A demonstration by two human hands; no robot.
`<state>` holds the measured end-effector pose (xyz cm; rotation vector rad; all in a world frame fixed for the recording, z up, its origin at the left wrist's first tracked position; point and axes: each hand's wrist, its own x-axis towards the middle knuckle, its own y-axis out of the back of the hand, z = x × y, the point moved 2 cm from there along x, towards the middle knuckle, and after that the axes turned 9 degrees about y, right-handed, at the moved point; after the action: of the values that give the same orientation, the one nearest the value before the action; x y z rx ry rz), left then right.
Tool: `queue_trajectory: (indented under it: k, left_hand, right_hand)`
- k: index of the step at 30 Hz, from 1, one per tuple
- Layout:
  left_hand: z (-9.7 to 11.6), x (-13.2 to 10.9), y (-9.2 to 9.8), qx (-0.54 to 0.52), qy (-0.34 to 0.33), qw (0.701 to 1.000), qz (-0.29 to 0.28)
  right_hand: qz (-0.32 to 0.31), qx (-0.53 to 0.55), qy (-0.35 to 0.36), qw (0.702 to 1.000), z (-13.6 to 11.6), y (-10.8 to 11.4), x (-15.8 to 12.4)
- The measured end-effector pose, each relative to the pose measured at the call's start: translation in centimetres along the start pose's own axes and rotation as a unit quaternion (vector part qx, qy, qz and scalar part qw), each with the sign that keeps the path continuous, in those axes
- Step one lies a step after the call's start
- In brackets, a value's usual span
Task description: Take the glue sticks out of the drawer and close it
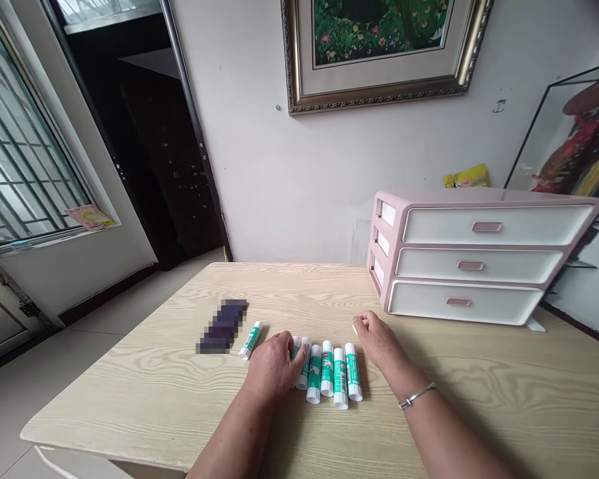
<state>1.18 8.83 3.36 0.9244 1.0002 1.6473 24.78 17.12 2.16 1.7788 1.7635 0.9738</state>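
Observation:
Several green-and-white glue sticks lie side by side in an uneven row on the wooden table, among them a glue stick (327, 369) near the middle and one (353, 372) at the right end. My left hand (274, 366) is closed around a glue stick (296, 346) at the row's left end, its thumb over the neighbouring one; the fingers hide part of both. A single glue stick (250, 340) lies tilted, apart from the row, left of that hand. Beyond the row's right end, my right hand (379, 340) has its fingers pinched together, with a small white bit at the fingertips that I cannot make out.
A pink-and-white drawer unit (474, 263) stands at the table's back right, with a yellow packet (469, 176) behind its top. A dark pixelated patch (222, 326) covers something at the left. The wooden table (130, 392) has a rounded front-left corner. A wall rises behind it.

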Motion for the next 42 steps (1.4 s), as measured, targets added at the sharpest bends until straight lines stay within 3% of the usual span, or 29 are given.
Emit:
queue_trajectory:
  k: [5,11,18,25,29,32,37,42]
  left_hand:
    - [-0.2,0.1,0.7,0.004,0.054,0.998,-0.038]
    - [-0.7,0.4,0.7,-0.003,0.055,0.996,-0.071]
    - [-2.0,1.2,-0.3,-0.025,0.044,0.998,-0.044]
    - [-2.3,1.8,-1.0,-0.148,0.023,0.989,-0.010]
    - [-1.9,1.4,-0.9,-0.216,-0.016,0.976,-0.027]
    - [-1.3,0.7,-0.8,-0.217,-0.083,0.972,-0.015]
    - [0.4,-0.6,-0.7,-0.166,-0.207,0.964,-0.020]
    - [2.0,-1.7,-1.0,-0.117,-0.225,0.967,-0.030]
  right_hand:
    - [-0.009,-0.003,0.003,1.000,-0.3,-0.1,-0.2]
    - [-0.011,-0.024,0.018,0.999,-0.4,-0.5,-0.3]
    - [0.029,-0.097,0.079,0.992,1.1,-0.1,-0.2]
    - [0.003,-0.167,0.083,0.983,1.3,0.6,-0.7]
    - [0.072,-0.163,0.136,0.974,-1.6,1.8,-1.8]
    - [0.119,-0.080,0.210,0.967,-4.4,2.3,-3.0]
    - [0.041,0.049,0.276,0.959,-6.5,0.6,-4.7]
    - [0.002,0.070,0.290,0.954,-6.1,-1.3,-5.1]
